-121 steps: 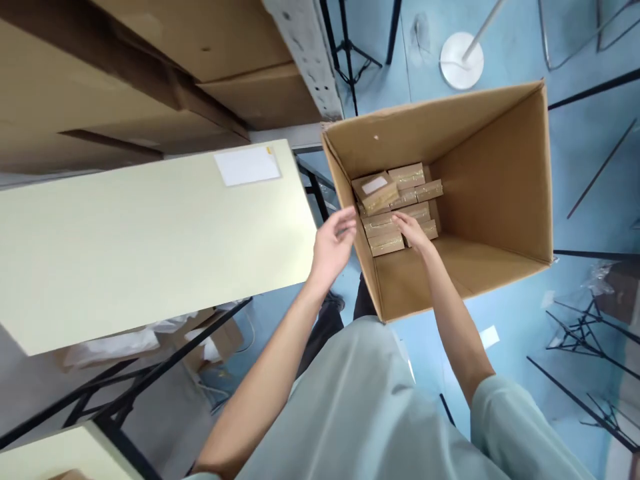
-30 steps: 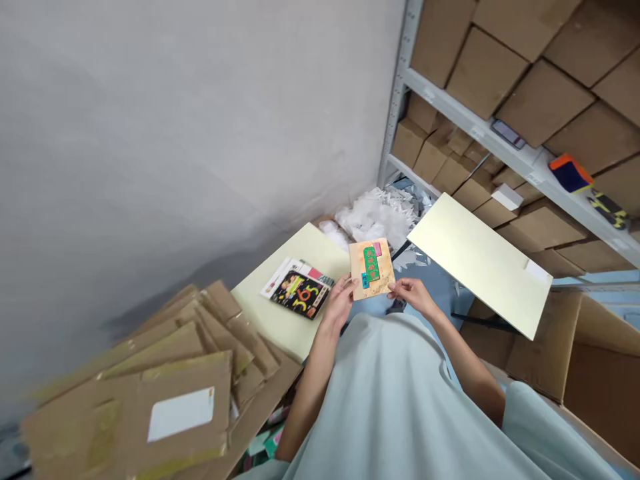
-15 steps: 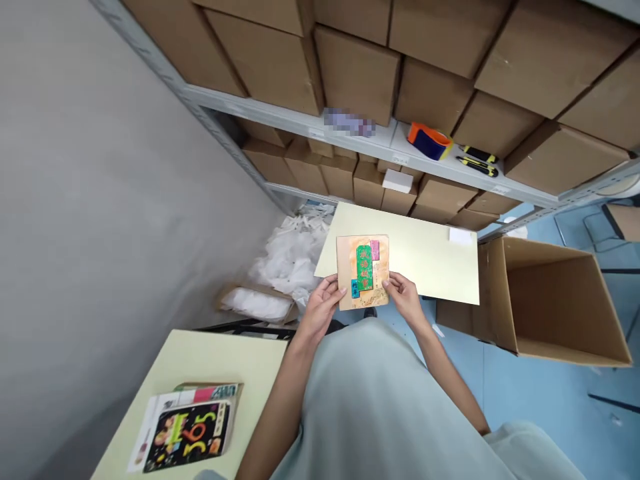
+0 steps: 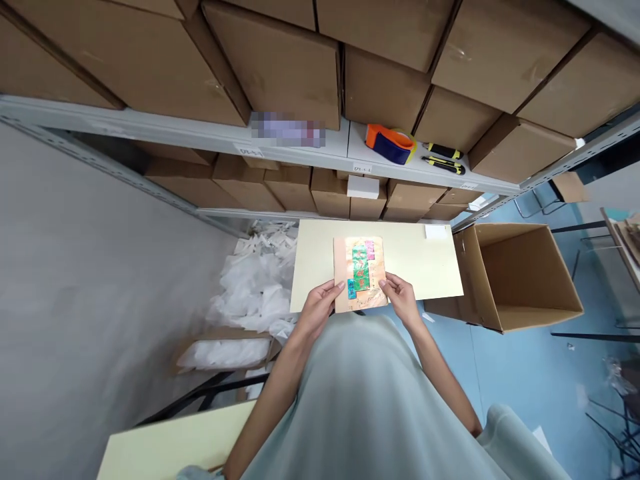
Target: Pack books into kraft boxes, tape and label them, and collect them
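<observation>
Between both hands is a small book (image 4: 361, 267) with an orange-tan cover, a green title panel and pink and blue patches. My left hand (image 4: 320, 305) grips its lower left edge, thumb on the cover. At the lower right edge, my right hand (image 4: 401, 298) pinches it the same way. The fingers behind the book are hidden. Under and beyond the book lies a pale yellow tabletop (image 4: 410, 267), with a small white box or slip (image 4: 435, 232) at its far right corner.
Shelves (image 4: 200, 137) of cardboard boxes (image 4: 387, 90) stand ahead, with an orange-and-blue tape dispenser (image 4: 391, 143) and box cutters (image 4: 444, 157) on one. An open carton (image 4: 530, 267) sits right. White packing material (image 4: 255, 287) is heaped left. Another yellow table (image 4: 175, 440) is lower left.
My view has turned toward the shelves and the right, so the stacked books on the left table have left the picture. Both hands keep hold of the book, which now tilts slightly.
</observation>
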`<state>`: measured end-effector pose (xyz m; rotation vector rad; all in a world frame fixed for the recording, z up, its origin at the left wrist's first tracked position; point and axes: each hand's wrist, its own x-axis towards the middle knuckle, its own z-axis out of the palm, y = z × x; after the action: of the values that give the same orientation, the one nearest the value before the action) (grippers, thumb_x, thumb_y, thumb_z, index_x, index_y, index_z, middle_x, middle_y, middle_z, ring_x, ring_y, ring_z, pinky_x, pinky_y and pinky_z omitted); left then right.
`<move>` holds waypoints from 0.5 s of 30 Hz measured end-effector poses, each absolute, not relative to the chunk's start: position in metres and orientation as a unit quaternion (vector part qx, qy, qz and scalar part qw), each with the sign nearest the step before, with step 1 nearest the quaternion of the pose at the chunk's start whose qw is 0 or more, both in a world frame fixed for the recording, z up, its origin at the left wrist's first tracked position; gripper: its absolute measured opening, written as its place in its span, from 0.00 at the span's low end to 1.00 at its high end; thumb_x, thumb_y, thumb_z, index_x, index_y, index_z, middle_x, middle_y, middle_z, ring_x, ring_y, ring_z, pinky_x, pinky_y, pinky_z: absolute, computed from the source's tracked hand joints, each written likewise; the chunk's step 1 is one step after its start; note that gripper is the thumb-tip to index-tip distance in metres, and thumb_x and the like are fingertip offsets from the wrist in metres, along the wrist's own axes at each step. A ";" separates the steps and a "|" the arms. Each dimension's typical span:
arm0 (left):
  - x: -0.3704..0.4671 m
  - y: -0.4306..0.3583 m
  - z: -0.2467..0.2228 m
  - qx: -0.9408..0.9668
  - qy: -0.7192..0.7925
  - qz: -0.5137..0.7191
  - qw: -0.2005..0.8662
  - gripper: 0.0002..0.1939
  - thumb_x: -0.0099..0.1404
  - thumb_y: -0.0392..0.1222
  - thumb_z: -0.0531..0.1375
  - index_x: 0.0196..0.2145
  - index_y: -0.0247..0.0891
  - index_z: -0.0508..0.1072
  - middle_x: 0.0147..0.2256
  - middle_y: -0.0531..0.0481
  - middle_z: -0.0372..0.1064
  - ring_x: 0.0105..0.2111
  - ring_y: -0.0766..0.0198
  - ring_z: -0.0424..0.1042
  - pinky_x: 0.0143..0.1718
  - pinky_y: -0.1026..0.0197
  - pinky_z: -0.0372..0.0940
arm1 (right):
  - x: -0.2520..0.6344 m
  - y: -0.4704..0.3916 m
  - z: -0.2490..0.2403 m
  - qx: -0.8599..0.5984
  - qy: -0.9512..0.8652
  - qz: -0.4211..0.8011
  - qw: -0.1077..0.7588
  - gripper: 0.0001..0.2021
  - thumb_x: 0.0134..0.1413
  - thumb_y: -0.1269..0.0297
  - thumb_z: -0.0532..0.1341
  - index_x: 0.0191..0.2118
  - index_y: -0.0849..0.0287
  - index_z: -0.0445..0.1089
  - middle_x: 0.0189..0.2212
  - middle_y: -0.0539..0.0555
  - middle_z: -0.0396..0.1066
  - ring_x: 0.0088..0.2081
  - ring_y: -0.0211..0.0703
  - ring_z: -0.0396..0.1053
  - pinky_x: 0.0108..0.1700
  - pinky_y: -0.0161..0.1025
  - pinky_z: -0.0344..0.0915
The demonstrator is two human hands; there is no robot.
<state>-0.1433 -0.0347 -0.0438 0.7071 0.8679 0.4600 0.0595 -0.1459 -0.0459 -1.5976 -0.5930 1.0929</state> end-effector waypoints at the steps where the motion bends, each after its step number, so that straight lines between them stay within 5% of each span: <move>1: -0.142 -0.028 -0.044 0.340 0.407 0.218 0.819 0.35 0.56 0.66 0.79 0.51 0.37 0.86 0.45 0.38 0.87 0.52 0.40 0.86 0.54 0.43 0.81 | 0.059 -0.140 -0.044 -0.693 -0.257 0.427 0.521 0.35 0.57 0.33 0.72 0.59 0.55 0.80 0.53 0.62 0.85 0.57 0.62 0.82 0.62 0.57 0.79; 5: -0.134 -0.006 -0.042 0.397 0.412 0.268 0.775 0.33 0.57 0.67 0.78 0.48 0.37 0.87 0.47 0.39 0.87 0.52 0.42 0.85 0.57 0.43 0.79 | 0.048 -0.115 -0.033 -0.766 -0.307 0.280 0.490 0.29 0.64 0.40 0.68 0.61 0.53 0.80 0.65 0.63 0.78 0.68 0.61 0.74 0.69 0.58 0.73; 10: -0.116 -0.004 -0.029 0.481 0.417 0.298 0.712 0.24 0.62 0.60 0.76 0.50 0.43 0.88 0.50 0.45 0.86 0.57 0.38 0.83 0.65 0.38 0.75 | 0.012 -0.080 -0.019 -0.717 -0.325 0.356 0.502 0.30 0.65 0.40 0.69 0.64 0.52 0.76 0.67 0.61 0.76 0.65 0.58 0.76 0.61 0.50 0.79; 15: -0.100 -0.007 -0.013 0.559 0.376 0.330 0.661 0.19 0.57 0.44 0.78 0.48 0.51 0.89 0.56 0.45 0.84 0.68 0.38 0.74 0.78 0.38 0.59 | 0.016 -0.055 -0.016 -0.744 -0.252 0.349 0.510 0.30 0.64 0.30 0.64 0.47 0.56 0.77 0.43 0.58 0.84 0.45 0.53 0.80 0.49 0.45 0.79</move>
<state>-0.0998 -0.0071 -0.0133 1.2646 0.8497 0.7460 0.0165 -0.0546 -0.0164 -1.7924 -0.6061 0.8414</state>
